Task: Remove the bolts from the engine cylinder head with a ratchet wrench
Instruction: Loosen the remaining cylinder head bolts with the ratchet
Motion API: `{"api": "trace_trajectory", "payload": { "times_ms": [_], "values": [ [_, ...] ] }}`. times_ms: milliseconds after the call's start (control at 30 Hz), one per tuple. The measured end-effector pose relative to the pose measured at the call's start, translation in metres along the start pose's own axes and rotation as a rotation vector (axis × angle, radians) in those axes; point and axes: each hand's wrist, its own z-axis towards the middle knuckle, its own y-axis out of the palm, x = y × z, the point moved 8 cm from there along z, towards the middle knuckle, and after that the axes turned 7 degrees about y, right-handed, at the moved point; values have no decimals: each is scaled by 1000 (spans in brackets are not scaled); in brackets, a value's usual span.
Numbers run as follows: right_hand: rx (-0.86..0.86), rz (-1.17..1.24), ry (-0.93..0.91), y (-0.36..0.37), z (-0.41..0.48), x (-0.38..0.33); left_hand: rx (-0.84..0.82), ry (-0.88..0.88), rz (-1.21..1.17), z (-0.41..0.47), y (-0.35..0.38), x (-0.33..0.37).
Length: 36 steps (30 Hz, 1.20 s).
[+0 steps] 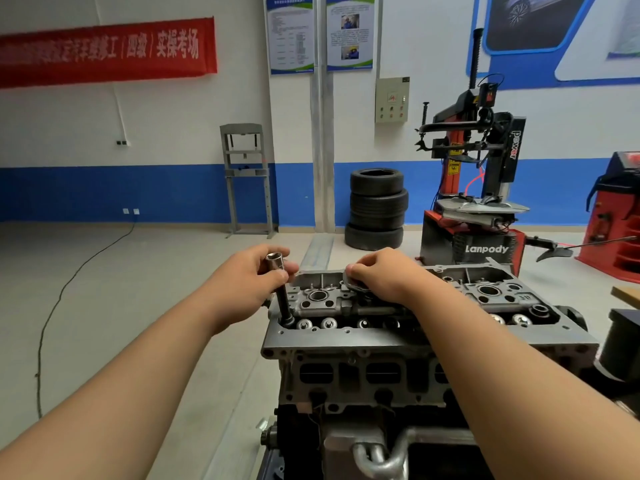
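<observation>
Fingers (277, 252) of the left hand (249, 282) are curled tight around a long socket bar (282, 299), close to its top. The open cup end of the bar sticks up just above those fingers. The bar leans a little, and its low end sits in a hole at the left end of the cylinder head (346, 341), right below the hand.

Fingers (367, 261) of the right hand (384, 275) are bent over a flat shiny metal piece (355, 285) and hold it against the top of the cylinder head. Most of that piece is hidden under the hand, so I cannot tell what it is.

The cylinder head is under both hands and reaches out past the right fingers to the right. A row of round shiny tops (327, 323) lies between the two hands, a bit nearer to the person.

Far beyond the fingers stands a stack of tires (377, 209) by the blue and white wall. A red and black tire machine (474, 202) stands to the right of the stack. A red banner (104, 51) hangs high up, far left of the left fingers.
</observation>
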Motion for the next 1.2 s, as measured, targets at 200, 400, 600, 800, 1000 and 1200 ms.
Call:
{"api": "trace_trajectory", "payload": {
  "times_ms": [200, 400, 600, 800, 1000, 1200],
  "values": [
    [-36, 27, -1, 2, -3, -1, 165, 18, 258, -2, -6, 4],
    [-46, 29, -1, 8, -6, -6, 90, 82, 107, -4, -2, 4],
    [-36, -27, 40, 9, -5, -4, 187, 26, 201, -13, 12, -7],
    [-19, -38, 43, 9, -5, -3, 293, 90, 12, -16, 5, -12],
    [-21, -30, 37, 10, -3, -2, 222, 46, 27, -12, 24, -11],
    [-11, -42, 36, 11, -3, -2, 312, 94, -46, -15, 1, -4]
  ]
}}
